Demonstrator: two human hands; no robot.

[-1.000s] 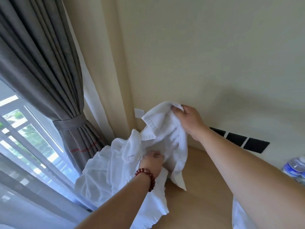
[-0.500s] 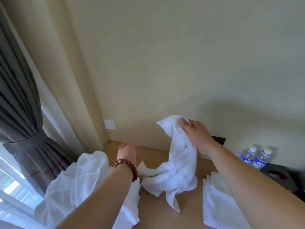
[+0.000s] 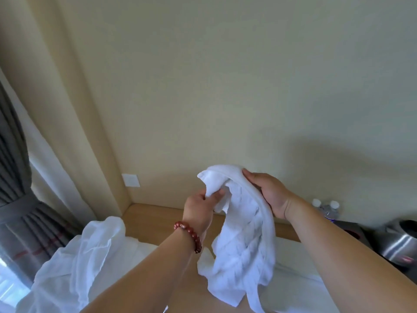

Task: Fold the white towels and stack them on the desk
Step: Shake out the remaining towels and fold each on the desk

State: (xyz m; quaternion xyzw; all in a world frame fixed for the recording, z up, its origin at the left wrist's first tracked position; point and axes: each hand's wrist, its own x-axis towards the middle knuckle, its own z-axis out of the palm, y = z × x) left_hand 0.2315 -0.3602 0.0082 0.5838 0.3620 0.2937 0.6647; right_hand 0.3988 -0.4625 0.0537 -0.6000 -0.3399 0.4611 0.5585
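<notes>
A crumpled white towel (image 3: 243,240) hangs above the wooden desk (image 3: 155,219). My right hand (image 3: 268,192) grips its upper edge at the top right. My left hand (image 3: 199,207), with a red bead bracelet on the wrist, pinches a corner of the same towel just below its top left. A loose heap of white towels (image 3: 85,263) lies on the desk's left side. More white towel (image 3: 293,288) lies flat on the desk behind and right of the hanging one, partly hidden by my right forearm.
The desk sits in a corner against a cream wall. A grey curtain (image 3: 20,199) hangs at the left by a window. Two water bottles (image 3: 326,208) and a metal kettle (image 3: 404,240) stand at the right on the desk's far side.
My left hand rose from the desk and took hold of the towel's corner. My right hand kept its grip. The view swung to the right.
</notes>
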